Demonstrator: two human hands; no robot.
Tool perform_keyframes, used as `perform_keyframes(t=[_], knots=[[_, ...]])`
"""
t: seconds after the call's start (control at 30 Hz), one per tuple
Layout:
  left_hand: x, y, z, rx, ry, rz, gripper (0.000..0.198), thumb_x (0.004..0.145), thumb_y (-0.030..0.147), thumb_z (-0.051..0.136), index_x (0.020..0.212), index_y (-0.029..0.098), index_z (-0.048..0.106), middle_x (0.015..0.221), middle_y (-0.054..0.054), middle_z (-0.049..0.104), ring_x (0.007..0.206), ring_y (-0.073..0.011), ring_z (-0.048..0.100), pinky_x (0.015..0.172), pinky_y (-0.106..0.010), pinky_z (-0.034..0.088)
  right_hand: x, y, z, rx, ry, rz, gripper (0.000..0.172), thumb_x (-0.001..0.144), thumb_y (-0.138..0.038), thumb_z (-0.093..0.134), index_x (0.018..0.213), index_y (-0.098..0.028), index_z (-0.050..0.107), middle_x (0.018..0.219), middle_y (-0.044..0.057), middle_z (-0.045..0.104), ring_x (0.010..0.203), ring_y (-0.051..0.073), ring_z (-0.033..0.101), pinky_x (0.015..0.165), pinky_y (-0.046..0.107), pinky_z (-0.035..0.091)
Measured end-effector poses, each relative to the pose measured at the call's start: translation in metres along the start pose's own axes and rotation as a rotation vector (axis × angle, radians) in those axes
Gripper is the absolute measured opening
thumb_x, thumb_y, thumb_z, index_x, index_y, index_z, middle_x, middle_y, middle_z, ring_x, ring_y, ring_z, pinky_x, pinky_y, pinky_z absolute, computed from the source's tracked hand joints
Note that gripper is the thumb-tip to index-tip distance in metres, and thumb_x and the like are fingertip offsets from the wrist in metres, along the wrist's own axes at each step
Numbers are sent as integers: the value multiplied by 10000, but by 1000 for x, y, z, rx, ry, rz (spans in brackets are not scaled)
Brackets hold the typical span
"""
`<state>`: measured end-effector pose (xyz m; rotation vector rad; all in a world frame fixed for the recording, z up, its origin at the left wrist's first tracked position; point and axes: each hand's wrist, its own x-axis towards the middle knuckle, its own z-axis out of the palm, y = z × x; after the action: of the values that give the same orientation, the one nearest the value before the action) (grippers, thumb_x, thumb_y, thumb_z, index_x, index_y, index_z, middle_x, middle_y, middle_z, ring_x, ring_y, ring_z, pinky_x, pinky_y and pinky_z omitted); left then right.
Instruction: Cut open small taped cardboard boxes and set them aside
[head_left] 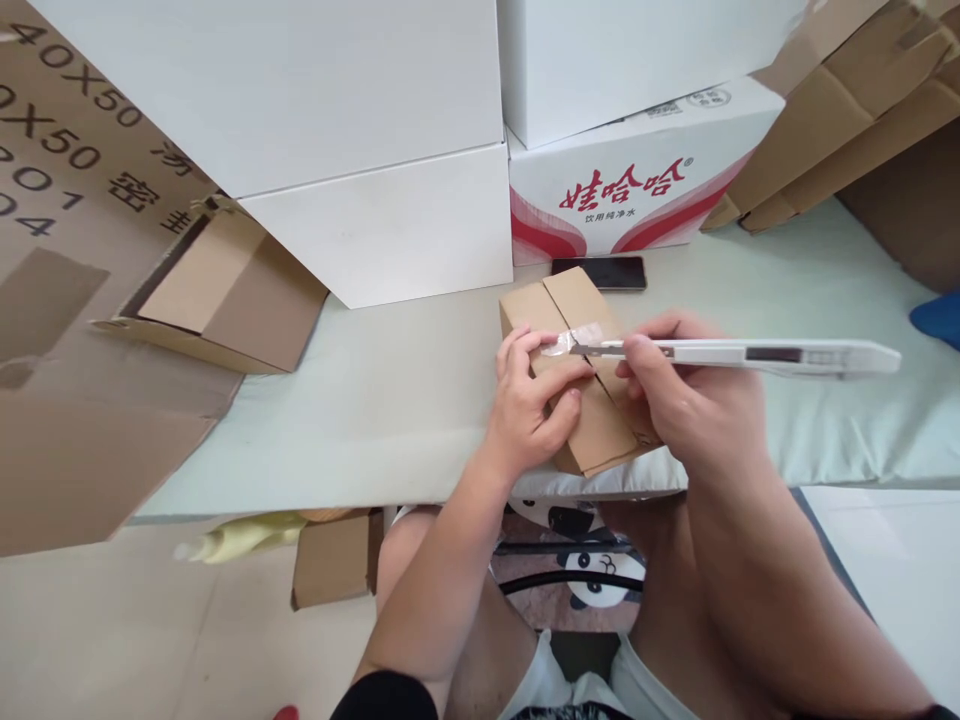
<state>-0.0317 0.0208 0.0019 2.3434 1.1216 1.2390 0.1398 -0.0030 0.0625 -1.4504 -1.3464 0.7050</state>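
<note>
A small brown cardboard box lies near the table's front edge, its top flaps meeting at a seam. A short strip of clear tape crosses that seam. My left hand grips the box from the left, its fingers bent on the top beside the tape. In my right hand is a white utility knife, held level between thumb and fingers. The knife's blade tip touches or hovers just over the tape at the seam; I cannot tell which. My right fingers partly hide the box's right side.
Behind the box lie a black phone and a white-and-red carton. Large white boxes stand at the back. An open cardboard box is on the left, flattened cardboard at right. Another box sits below the table.
</note>
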Motion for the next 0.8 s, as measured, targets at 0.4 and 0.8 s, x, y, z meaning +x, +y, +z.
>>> perform_keyframes(t=[0.4,0.8], knots=[[0,1,2,-10,11,5,311,974,316,499,1117,238,764,1297,-114,530,1326,-287,486,1262,-558,280,2,-5,2,-257,-39,-62,222,894,-363,613,1023,-250,753,810,28,775,735,216,727,754,370,570],[0,0,2,15,3,2,340,984,360,467,1113,251,762,1284,-116,559,1314,-287,495,1252,-551,294,2,-3,7,-379,-9,-167,217,878,-310,610,1011,-247,770,953,48,820,797,228,767,743,337,577]])
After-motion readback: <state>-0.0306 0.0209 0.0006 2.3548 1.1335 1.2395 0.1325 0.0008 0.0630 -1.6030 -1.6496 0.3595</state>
